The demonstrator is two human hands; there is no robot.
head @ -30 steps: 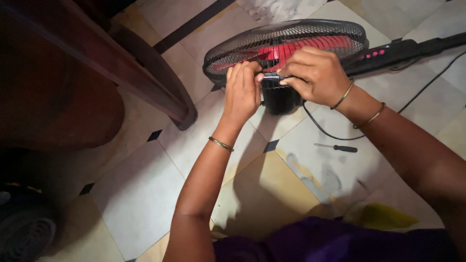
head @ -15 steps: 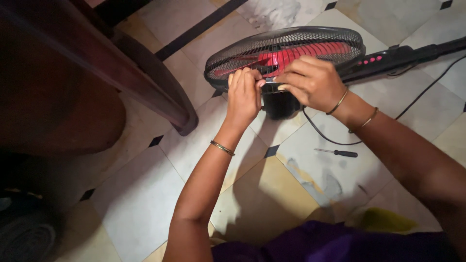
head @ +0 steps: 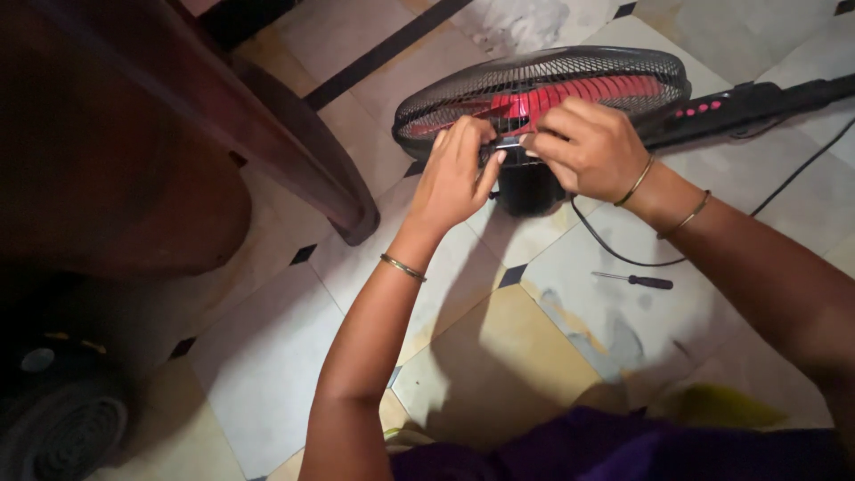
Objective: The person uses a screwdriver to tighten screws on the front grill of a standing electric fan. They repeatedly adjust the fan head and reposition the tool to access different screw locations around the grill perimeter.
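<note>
A black wire-grilled fan (head: 570, 85) with red blades lies tilted on the tiled floor (head: 267, 356).

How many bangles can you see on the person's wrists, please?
3: one on the left wrist, and two on the right arm, one at the wrist beside the right hand and one further up the forearm. None seems hidden.

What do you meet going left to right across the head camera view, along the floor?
Dark wooden furniture → left hand → right hand → screwdriver → fan's black stand pole.
</note>
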